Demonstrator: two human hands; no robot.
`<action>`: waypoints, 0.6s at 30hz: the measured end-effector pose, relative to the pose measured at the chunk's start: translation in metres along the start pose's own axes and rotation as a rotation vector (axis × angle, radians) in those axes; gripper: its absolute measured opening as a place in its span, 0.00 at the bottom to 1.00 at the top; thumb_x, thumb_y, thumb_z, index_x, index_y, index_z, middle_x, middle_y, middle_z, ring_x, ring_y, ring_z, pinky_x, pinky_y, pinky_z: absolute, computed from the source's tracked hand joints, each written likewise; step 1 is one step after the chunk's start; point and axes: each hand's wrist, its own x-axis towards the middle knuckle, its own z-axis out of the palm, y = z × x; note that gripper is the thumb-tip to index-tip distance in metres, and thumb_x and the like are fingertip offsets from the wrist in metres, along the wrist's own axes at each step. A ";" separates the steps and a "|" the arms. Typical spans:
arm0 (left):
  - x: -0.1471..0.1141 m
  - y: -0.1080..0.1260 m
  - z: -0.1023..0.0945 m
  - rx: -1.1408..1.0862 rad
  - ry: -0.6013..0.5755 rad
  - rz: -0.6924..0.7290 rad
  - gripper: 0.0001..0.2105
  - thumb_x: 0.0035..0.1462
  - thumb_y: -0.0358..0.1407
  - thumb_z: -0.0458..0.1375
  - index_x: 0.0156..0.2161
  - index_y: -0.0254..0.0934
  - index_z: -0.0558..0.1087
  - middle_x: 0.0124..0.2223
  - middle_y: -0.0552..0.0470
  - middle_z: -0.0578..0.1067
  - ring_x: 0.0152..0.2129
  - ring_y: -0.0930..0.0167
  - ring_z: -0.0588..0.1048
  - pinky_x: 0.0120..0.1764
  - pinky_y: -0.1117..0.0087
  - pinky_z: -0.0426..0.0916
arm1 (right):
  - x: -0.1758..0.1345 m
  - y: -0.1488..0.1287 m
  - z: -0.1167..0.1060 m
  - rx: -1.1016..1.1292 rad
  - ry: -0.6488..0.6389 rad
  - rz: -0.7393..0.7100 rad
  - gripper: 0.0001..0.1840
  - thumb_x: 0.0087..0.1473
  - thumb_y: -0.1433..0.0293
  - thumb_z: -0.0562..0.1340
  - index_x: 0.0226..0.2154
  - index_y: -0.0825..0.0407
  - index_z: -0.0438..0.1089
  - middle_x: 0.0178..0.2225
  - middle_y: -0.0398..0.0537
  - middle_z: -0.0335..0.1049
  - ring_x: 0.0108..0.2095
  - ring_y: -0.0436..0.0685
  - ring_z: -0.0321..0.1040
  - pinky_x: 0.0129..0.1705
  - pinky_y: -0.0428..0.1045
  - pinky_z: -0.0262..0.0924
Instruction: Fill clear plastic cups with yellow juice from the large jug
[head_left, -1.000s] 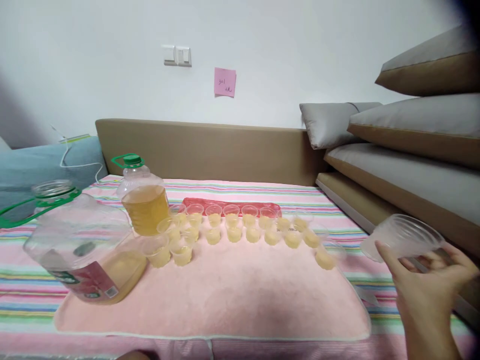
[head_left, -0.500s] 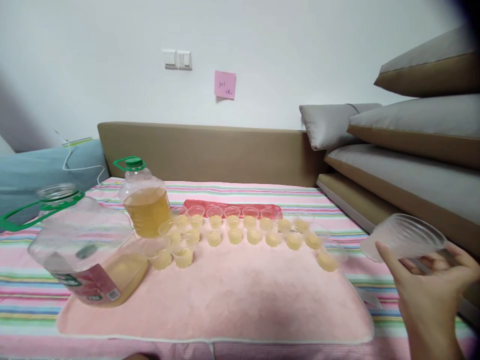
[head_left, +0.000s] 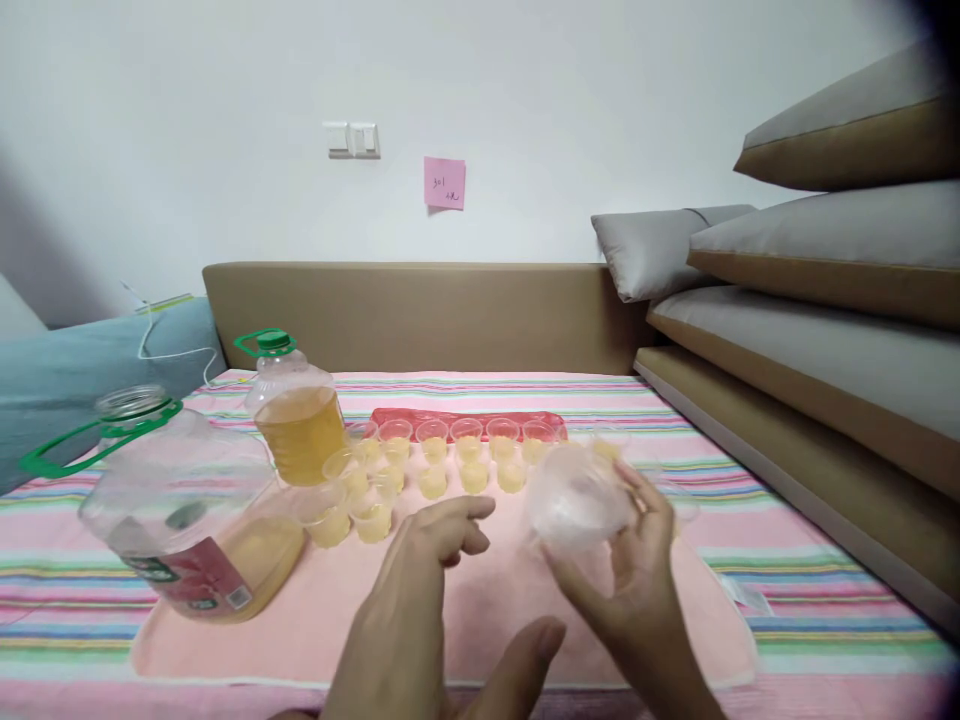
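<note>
My right hand (head_left: 637, 580) grips a small stack of clear plastic cups (head_left: 576, 505), blurred by motion, over the right-centre of the pink mat (head_left: 270, 655). To its left, my left hand (head_left: 427, 590) is held above the mat with thumb and fingers apart, touching nothing. Beyond both hands stand rows of clear cups (head_left: 472, 474) with pale yellow liquid in them; the stack hides some on the right. An uncapped plastic jug (head_left: 187, 460) with a green handle and a little yellow liquid stands at the left.
Behind the open jug is a second jug (head_left: 298, 430), green-capped and over half full. A red plastic package (head_left: 442, 416) lies behind the cups. Stacked cushions (head_left: 810, 330) rise on the right. A striped cloth (head_left: 67, 570) spreads under the mat.
My right hand has brought the cup stack from the far right in toward the middle. My left hand has come up into view from the bottom edge.
</note>
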 end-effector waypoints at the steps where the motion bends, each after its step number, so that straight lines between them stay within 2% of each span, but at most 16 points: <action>1: 0.000 -0.004 0.007 0.002 -0.016 0.006 0.23 0.54 0.47 0.75 0.51 0.50 0.73 0.57 0.48 0.77 0.51 0.50 0.78 0.51 0.42 0.78 | -0.009 0.002 0.008 0.006 -0.040 0.019 0.49 0.57 0.57 0.75 0.71 0.46 0.51 0.68 0.63 0.56 0.64 0.71 0.63 0.64 0.66 0.63; 4: -0.004 -0.019 0.031 -0.013 -0.014 -0.001 0.27 0.57 0.45 0.73 0.53 0.49 0.63 0.67 0.44 0.68 0.62 0.48 0.72 0.56 0.37 0.74 | -0.027 0.011 0.021 0.023 -0.131 0.043 0.47 0.60 0.59 0.73 0.72 0.45 0.50 0.65 0.60 0.60 0.61 0.69 0.66 0.61 0.65 0.67; 6: -0.007 -0.028 0.044 -0.051 0.001 0.012 0.30 0.57 0.43 0.73 0.54 0.49 0.58 0.71 0.40 0.61 0.67 0.48 0.66 0.59 0.34 0.71 | -0.031 0.018 0.024 -0.014 -0.138 0.018 0.47 0.60 0.60 0.72 0.73 0.43 0.49 0.65 0.58 0.61 0.61 0.69 0.66 0.59 0.63 0.69; 9: -0.005 -0.034 0.053 -0.101 0.027 0.052 0.31 0.56 0.37 0.73 0.54 0.47 0.56 0.70 0.37 0.58 0.68 0.48 0.62 0.63 0.31 0.66 | -0.031 0.026 0.023 -0.098 -0.115 -0.050 0.48 0.59 0.59 0.74 0.72 0.43 0.50 0.65 0.58 0.61 0.61 0.70 0.66 0.58 0.63 0.69; 13: 0.001 -0.033 0.055 -0.126 0.040 -0.020 0.28 0.58 0.35 0.69 0.54 0.48 0.56 0.68 0.40 0.57 0.68 0.49 0.62 0.64 0.32 0.63 | -0.029 0.027 0.020 -0.119 -0.111 -0.014 0.47 0.60 0.58 0.73 0.72 0.43 0.50 0.67 0.58 0.58 0.62 0.70 0.64 0.61 0.65 0.66; 18: 0.005 -0.033 0.056 -0.127 0.030 -0.046 0.28 0.59 0.35 0.69 0.55 0.49 0.56 0.65 0.42 0.60 0.70 0.51 0.59 0.63 0.37 0.66 | -0.031 0.031 0.019 -0.149 -0.118 -0.030 0.47 0.60 0.58 0.73 0.72 0.43 0.51 0.67 0.58 0.58 0.62 0.70 0.65 0.61 0.65 0.67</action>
